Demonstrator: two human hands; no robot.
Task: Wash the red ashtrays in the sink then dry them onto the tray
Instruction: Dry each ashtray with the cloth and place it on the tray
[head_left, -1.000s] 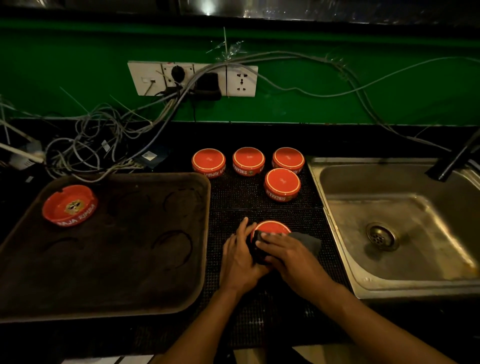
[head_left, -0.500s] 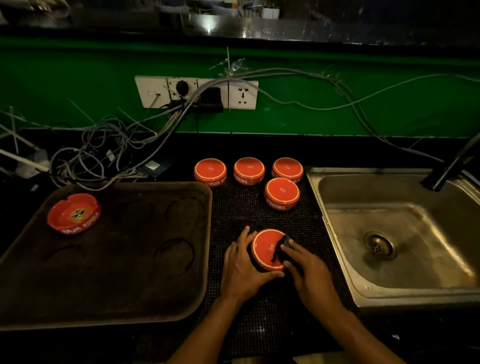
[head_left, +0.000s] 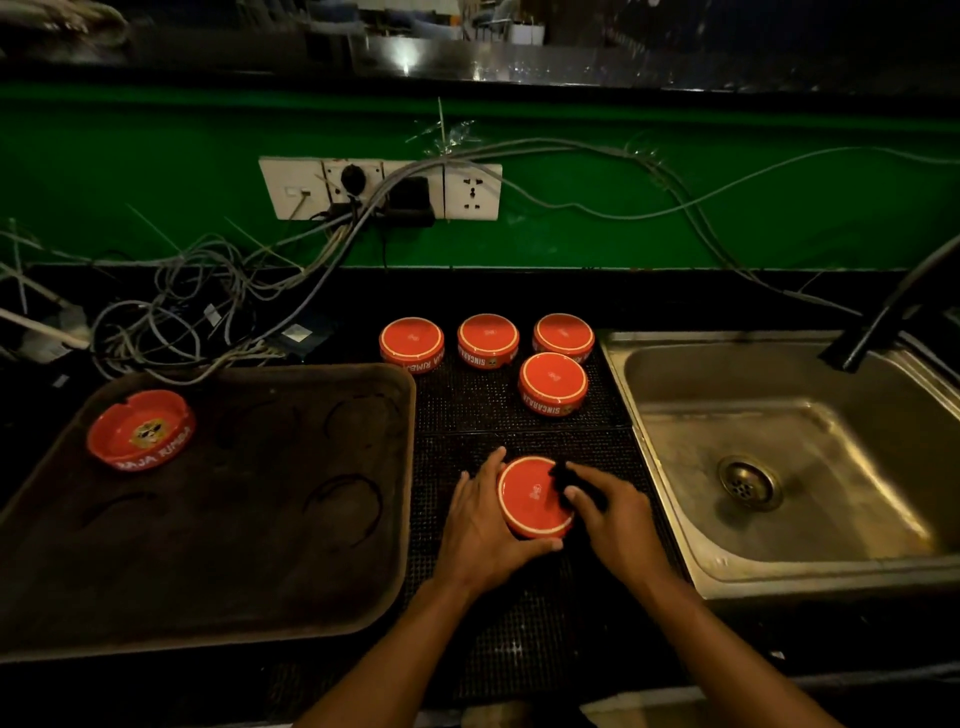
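In the head view, we see the left hand (head_left: 485, 525) just below the centre of the frame, its fingers and thumb curled round the left and near side of an upturned red ashtray (head_left: 532, 496), which stands base-up on the black mesh mat (head_left: 519, 623). The right hand (head_left: 615, 519) lies against the ashtray's right side, its fingers pinching a dark cloth (head_left: 563, 475) pressed onto the red base near the rim.

Above them, at the frame's centre, four more ashtrays sit base-up on the mat: three in a row, the left one (head_left: 411, 343), the middle one (head_left: 488, 339) and the right one (head_left: 563, 335), with a fourth (head_left: 553, 382) just in front of the right one.

At the left of the frame lies the brown tray (head_left: 234, 545), and in its upper left corner one ashtray (head_left: 140, 428) stands right way up, its yellow emblem showing.

At the right of the frame is the steel sink (head_left: 789, 467), with a dark tap (head_left: 883, 317) over its upper right edge. We see a white socket panel (head_left: 382, 188) on the green wall (head_left: 675, 234) in the upper middle, and tangled cables (head_left: 208, 312) below it toward the left.
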